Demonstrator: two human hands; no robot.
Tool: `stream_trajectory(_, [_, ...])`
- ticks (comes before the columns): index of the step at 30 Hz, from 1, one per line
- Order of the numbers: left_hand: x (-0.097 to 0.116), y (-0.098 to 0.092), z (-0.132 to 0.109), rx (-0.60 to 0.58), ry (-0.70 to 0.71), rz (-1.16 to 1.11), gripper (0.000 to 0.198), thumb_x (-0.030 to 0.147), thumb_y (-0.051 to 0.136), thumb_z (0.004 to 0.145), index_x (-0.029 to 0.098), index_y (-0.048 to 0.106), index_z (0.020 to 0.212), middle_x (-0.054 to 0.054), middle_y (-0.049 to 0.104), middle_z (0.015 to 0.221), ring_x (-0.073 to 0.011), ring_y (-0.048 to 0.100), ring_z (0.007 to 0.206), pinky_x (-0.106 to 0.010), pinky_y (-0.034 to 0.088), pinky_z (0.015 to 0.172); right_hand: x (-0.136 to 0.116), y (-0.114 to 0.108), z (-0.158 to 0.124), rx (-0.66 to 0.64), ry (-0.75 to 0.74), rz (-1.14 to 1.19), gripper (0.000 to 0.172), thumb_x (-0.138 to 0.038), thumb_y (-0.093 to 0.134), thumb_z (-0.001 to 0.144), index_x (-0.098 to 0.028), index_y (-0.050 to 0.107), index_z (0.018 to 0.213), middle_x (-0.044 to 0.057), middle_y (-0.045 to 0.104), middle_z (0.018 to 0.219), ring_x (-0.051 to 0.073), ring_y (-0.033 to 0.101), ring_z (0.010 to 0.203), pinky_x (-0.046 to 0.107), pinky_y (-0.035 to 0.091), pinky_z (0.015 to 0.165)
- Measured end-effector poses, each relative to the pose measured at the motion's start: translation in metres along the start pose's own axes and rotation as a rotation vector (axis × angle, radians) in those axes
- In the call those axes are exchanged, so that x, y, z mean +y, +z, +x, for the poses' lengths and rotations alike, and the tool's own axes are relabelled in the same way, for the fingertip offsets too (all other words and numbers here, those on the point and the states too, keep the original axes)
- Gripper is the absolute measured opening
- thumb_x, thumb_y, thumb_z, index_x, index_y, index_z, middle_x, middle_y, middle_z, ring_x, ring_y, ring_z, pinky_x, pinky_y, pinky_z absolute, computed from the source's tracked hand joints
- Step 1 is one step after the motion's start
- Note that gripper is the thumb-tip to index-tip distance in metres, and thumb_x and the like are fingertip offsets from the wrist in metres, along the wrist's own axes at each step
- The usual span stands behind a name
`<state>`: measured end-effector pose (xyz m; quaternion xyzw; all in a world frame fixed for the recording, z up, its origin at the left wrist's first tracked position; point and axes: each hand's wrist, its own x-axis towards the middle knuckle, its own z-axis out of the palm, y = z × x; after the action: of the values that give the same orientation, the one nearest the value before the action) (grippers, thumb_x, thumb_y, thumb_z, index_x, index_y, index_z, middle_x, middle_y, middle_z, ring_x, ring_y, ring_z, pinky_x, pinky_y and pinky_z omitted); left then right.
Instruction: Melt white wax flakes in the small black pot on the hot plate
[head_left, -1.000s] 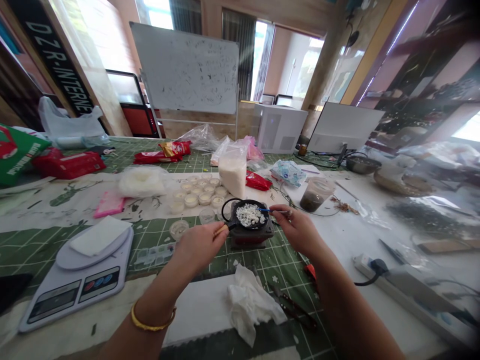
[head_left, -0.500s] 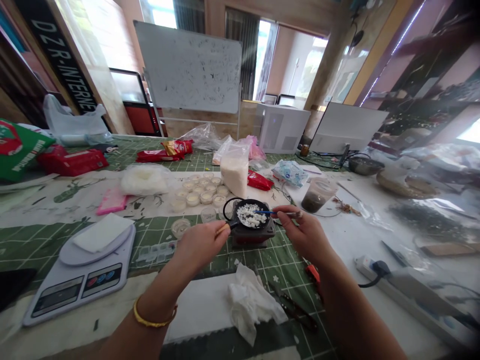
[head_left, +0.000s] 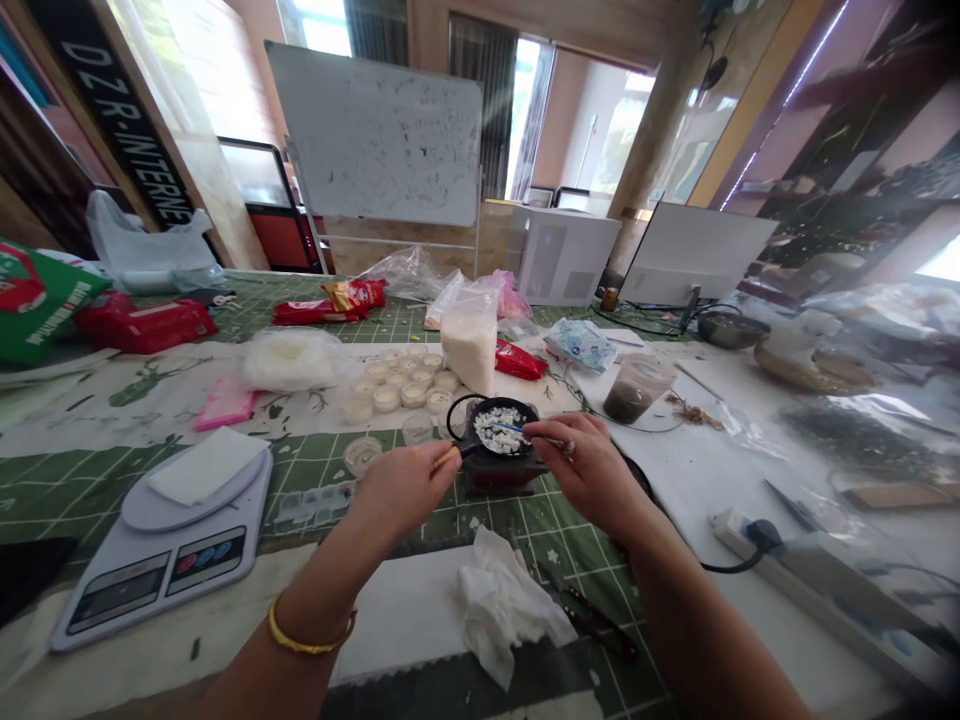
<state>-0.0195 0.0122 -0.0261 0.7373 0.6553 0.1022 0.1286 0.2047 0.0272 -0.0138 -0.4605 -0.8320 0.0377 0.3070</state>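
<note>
A small black frying pan [head_left: 486, 407] sits on a small dark hot plate [head_left: 501, 481] in the middle of the table. White chunks and flakes [head_left: 500, 440] lie spread inside it. My left hand [head_left: 409, 485] is closed round the pan's wooden handle [head_left: 446, 459]. Between the fingers of my right hand [head_left: 589, 462] is a thin blue stick [head_left: 511, 427], perhaps a stirring tool, its far end among the white pieces. The tool's exact kind is too small to make out. A crumpled white tissue [head_left: 501, 600] lies in front of the hot plate.
On the left stands a kitchen scale [head_left: 169, 535] with white paper on it. Several small cups [head_left: 386, 398] and a bag of white granules [head_left: 469, 345] are behind the pan. A power strip [head_left: 814, 590] and a cup of dark liquid [head_left: 636, 390] are at right.
My right hand has moved left and closer over the pan, carrying the blue stick further across the white pieces. My left hand and the pan have stayed in place.
</note>
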Motion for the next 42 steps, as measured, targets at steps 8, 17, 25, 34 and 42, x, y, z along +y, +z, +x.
stream_trajectory(8, [0.0,0.0,-0.001,-0.002,-0.022,-0.013,0.037,0.045,0.031,0.088,0.028,0.063,0.096,-0.002,0.068,0.083,-0.0195,0.061,0.077,-0.025,0.032,0.057,-0.004,0.0,-0.002,0.003,-0.038,-0.132,0.025,-0.025,0.046,0.087,-0.023,0.065,0.102,0.007,0.07,0.089,0.022,0.057,0.096,0.047,0.029,0.098])
stream_trajectory(17, [0.0,-0.001,-0.001,0.0,-0.005,-0.014,0.037,0.045,0.031,0.088,0.027,0.063,0.096,-0.002,0.069,0.085,-0.0197,0.061,0.078,-0.025,0.033,0.058,-0.003,-0.007,-0.006,-0.051,-0.04,-0.135,0.025,-0.023,0.046,0.087,-0.024,0.064,0.104,0.007,0.07,0.09,0.021,0.057,0.097,0.047,0.027,0.099])
stream_trajectory(25, [0.001,-0.002,-0.002,0.007,0.019,-0.033,0.037,0.043,0.031,0.088,0.026,0.062,0.097,-0.002,0.068,0.083,-0.0196,0.06,0.077,-0.025,0.033,0.059,-0.007,-0.004,-0.005,-0.051,-0.043,-0.104,0.027,-0.024,0.046,0.087,-0.021,0.064,0.106,0.008,0.069,0.09,0.02,0.058,0.093,0.044,0.032,0.096])
stream_trajectory(34, [-0.001,-0.002,-0.002,0.002,0.01,-0.035,0.036,0.043,0.031,0.088,0.027,0.062,0.097,-0.001,0.068,0.08,-0.019,0.059,0.074,-0.025,0.032,0.057,0.004,-0.005,-0.003,-0.057,0.026,-0.131,0.025,-0.024,0.047,0.087,-0.022,0.066,0.102,0.007,0.07,0.089,0.022,0.059,0.093,0.045,0.033,0.093])
stream_trajectory(42, [-0.001,0.0,-0.001,0.01,0.007,-0.022,0.035,0.044,0.03,0.088,0.026,0.061,0.086,0.0,0.066,0.076,-0.0178,0.058,0.071,-0.025,0.029,0.055,0.001,-0.005,-0.004,-0.081,0.001,-0.154,0.026,-0.022,0.047,0.087,-0.021,0.066,0.104,0.008,0.07,0.09,0.021,0.059,0.093,0.044,0.034,0.093])
